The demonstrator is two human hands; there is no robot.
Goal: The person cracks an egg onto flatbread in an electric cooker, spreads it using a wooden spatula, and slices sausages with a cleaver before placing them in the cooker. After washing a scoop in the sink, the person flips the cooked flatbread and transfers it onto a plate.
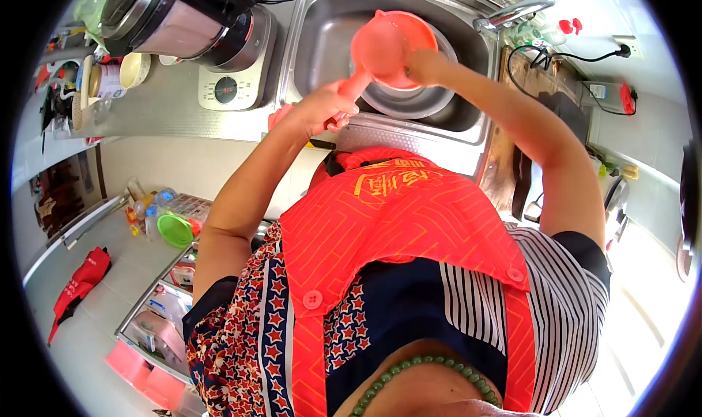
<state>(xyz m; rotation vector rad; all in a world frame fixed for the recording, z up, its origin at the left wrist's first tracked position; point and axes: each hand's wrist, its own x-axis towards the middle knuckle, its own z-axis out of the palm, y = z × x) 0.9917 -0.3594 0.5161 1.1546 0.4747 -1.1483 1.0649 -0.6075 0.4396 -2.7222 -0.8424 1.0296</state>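
Note:
A coral-pink plastic water scoop (379, 47) is held over the sink, its bowl turned up toward me. My left hand (322, 111) is wrapped round its handle. At the right side of the bowl is my right hand (428, 67), bent over the rim with its fingers curled and partly inside. Whatever those fingers hold, if anything, is too small to make out. Beneath the scoop, a round metal basin (409, 108) sits in the stainless steel sink (311, 40). Another bit of pink (278, 115) shows beside my left wrist; I cannot tell what it belongs to.
A blender (238, 88) stands on the counter left of the sink, with a cream bowl (135, 70) beyond it. The faucet (515, 12) reaches in from the back right. A wooden board (504, 135) and a black cord (578, 55) are on the right.

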